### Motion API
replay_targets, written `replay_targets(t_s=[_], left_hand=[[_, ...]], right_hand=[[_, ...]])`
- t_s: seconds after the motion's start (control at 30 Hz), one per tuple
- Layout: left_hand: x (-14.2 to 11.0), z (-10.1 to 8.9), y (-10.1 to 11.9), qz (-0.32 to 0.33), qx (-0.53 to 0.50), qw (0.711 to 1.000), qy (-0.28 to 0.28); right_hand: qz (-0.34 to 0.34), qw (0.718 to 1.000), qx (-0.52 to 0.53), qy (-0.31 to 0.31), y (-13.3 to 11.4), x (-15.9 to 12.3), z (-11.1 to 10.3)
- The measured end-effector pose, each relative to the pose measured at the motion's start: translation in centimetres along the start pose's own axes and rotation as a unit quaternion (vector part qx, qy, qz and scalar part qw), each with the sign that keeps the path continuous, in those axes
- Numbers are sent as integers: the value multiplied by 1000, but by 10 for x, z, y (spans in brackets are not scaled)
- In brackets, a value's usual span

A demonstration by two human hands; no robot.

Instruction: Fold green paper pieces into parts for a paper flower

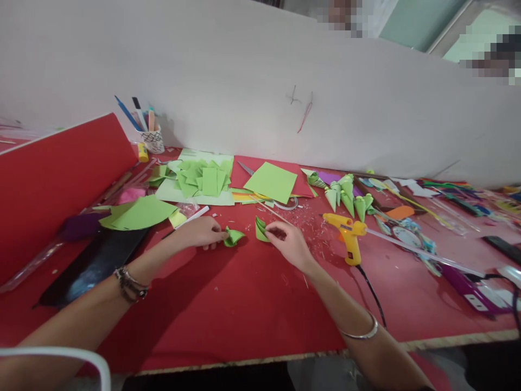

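Observation:
Low over the middle of the red table, my left hand (204, 232) pinches a small folded green paper piece (234, 237) between thumb and fingers. A second folded green paper piece (260, 229), standing upright with layered edges, is gripped by the fingertips of my right hand (292, 245). The two pieces are apart, with a short gap between them. Behind them lie a heap of cut green paper pieces (203, 176) and a square green sheet (272, 182). To the right of my right hand is a yellow glue gun (345, 233).
Several rolled green paper cones (345, 195) lie at the back right. A pen cup (152, 140) stands by the white wall (228, 81). Rounded green sheets (140, 213) and a dark phone-like slab (93, 269) are at left. A purple power strip (468, 290) lies at far right.

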State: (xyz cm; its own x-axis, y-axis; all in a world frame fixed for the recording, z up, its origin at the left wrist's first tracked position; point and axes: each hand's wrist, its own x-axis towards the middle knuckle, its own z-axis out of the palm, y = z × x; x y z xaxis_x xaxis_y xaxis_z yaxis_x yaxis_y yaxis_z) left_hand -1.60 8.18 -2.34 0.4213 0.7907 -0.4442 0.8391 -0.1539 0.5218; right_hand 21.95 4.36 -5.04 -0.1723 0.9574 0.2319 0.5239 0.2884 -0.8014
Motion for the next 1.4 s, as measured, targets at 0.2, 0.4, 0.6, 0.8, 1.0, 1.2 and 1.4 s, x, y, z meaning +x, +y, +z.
replay_targets(t_s=[0.2, 0.4, 0.6, 0.8, 1.0, 1.2, 1.4], left_hand=[[0, 5, 0, 26, -42, 999, -8], [-11, 13, 1, 73, -19, 993, 89], [-24, 23, -3, 116, 139, 950, 256], [-28, 32, -11, 158, 239, 921, 263], [-26, 34, -9, 202, 276, 903, 262], [-25, 36, -9, 217, 255, 904, 264], [-24, 37, -9, 222, 249, 908, 254]], right_hand=[[2, 1000, 15, -9, 1, 0, 1], [6, 999, 37, -15, -1, 2, -3], [-21, 997, 37, -57, -1, 3, -4], [-51, 994, -1, -98, -8, -1, 2], [-78, 990, -13, -120, -7, -2, 4], [-85, 986, -15, -144, -8, -3, 5], [-86, 986, -20, -141, -9, -3, 8]])
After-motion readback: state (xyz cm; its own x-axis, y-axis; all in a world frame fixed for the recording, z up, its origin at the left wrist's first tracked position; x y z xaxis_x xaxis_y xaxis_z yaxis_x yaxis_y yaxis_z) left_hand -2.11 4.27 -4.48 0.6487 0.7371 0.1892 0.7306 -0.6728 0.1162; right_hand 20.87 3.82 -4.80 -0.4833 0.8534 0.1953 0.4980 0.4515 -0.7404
